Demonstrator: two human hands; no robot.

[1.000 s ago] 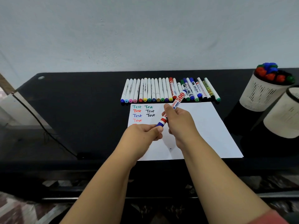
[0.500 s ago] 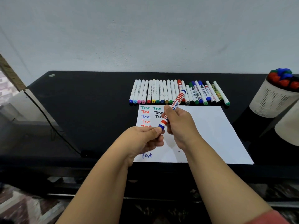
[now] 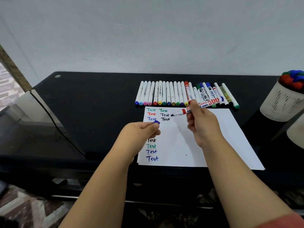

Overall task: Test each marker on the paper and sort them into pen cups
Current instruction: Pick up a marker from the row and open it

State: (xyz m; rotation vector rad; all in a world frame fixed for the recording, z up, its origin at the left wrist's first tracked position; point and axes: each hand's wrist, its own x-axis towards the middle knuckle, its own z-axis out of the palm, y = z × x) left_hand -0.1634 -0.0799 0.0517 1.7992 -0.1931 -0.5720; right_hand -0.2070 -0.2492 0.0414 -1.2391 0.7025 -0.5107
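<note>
Head view, uncapping step complete: the whiteboard marker (image 3: 199,106) and its blue cap (image 3: 156,122) are now apart, where half a second ago they were still joined and held between both hands. The right hand (image 3: 201,124) grips the marker barrel with thumb and curled fingers, the barrel lying nearly level over the far edge of the paper (image 3: 213,137), its bare dark tip (image 3: 172,115) pointing left and hovering just beside the second column of "Test" words. Whether the tip touches the sheet cannot be told. The left hand (image 3: 141,134) pinches the cap between thumb and fingertips, nearer and to the left, over the first column of writing.

Compared with the earlier frames, the marker has swung from a steep diagonal to a near-horizontal lie, the hands have drawn apart, and more of the near rows of test words shows below the left hand.

For the task, this marker appears ready for its test stroke; the free space below the two black words in the second column seems the likely place.

A row of untested markers (image 3: 181,94) lies side by side along the far edge of the paper on the black table (image 3: 90,104). At far right stands a pen cup (image 3: 279,104) already holding capped markers, with a second pen cup (image 3: 296,134) just nearer, cut off by the frame edge.
</note>
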